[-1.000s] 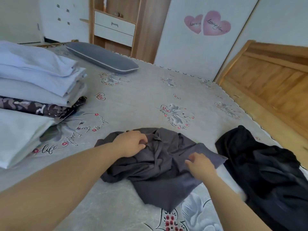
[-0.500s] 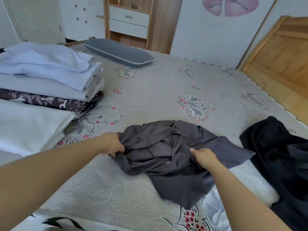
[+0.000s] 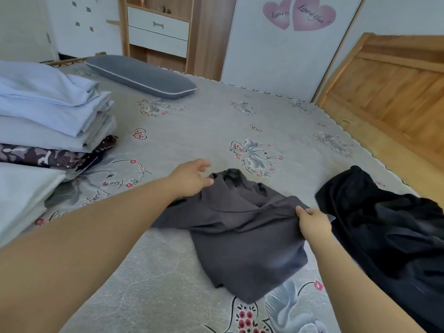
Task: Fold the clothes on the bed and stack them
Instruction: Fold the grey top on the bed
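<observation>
A crumpled dark grey garment lies on the patterned bed sheet in front of me. My left hand sits at the garment's upper left edge, its fingers spread and relaxed, its thumb touching the cloth. My right hand grips a fold at the garment's right edge and holds it lifted. To the right, an unfolded black garment lies in a heap. A stack of folded clothes, pale blue, grey and camouflage pieces, stands at the left.
A grey pillow lies at the far side of the bed. A wooden headboard runs along the right edge. A cabinet with drawers and a white wardrobe door stand behind the bed.
My left hand has let go of the garment's left edge and moved up to its top edge, fingers now spread. My right hand has pulled its fold to the right.
</observation>
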